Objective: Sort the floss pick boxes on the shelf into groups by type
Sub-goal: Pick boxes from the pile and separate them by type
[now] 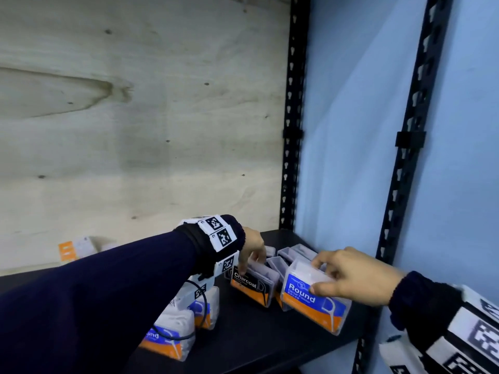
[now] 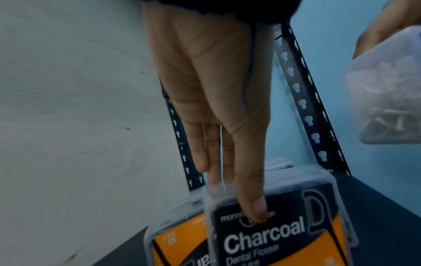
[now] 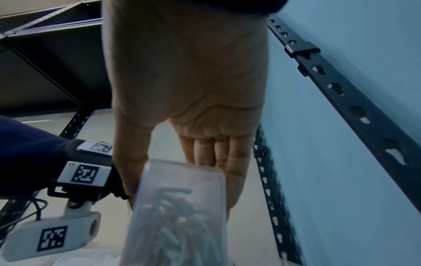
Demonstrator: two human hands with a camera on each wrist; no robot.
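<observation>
A black-and-orange "Charcoal" floss pick box [image 1: 252, 288] stands on the black shelf [image 1: 243, 336]. My left hand [image 1: 251, 265] pinches its top, thumb on the label and fingers behind. The left wrist view shows the same pinch by the left hand [image 2: 235, 198] on the Charcoal box [image 2: 273, 235], with a second orange-and-black box [image 2: 177, 250] beside it. My right hand [image 1: 316, 276] grips a blue-and-orange "Round" box [image 1: 313, 302] by its clear top, at the shelf's right end. In the right wrist view the right hand [image 3: 182, 180] holds that clear box [image 3: 180, 216], thumb on the left and fingers behind.
Two more Round boxes [image 1: 167, 340] [image 1: 205, 311] stand under my left forearm. Several clear-topped boxes [image 1: 294, 255] crowd the back right corner. An orange-and-white box [image 1: 71, 249] sits far left by the wooden back panel. Black slotted uprights [image 1: 293, 130] [image 1: 407, 163] stand along the blue wall.
</observation>
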